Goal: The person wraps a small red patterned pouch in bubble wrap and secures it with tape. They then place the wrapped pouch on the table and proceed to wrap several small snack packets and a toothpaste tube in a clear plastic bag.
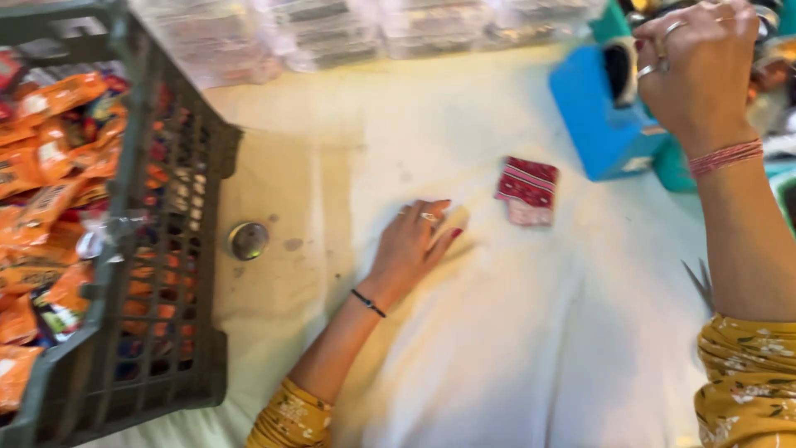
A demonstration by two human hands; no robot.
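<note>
Beside the red packet [527, 191] on the bench [531, 332]: left hand [414, 245] flat, released, empty. Beyond it, right hand [701, 70] raised at blue box [601, 116]; grip unclear. Judged between pickups; next needs reaching the packet.

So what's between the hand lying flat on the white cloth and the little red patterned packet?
Nothing: in the head view, only bare white cloth lies between the left hand and the small red patterned packet.

Mustard floral sleeves, left hand [412, 241] with ring, black wrist band, right hand [695, 62] with rings, pink thread bracelet
</note>
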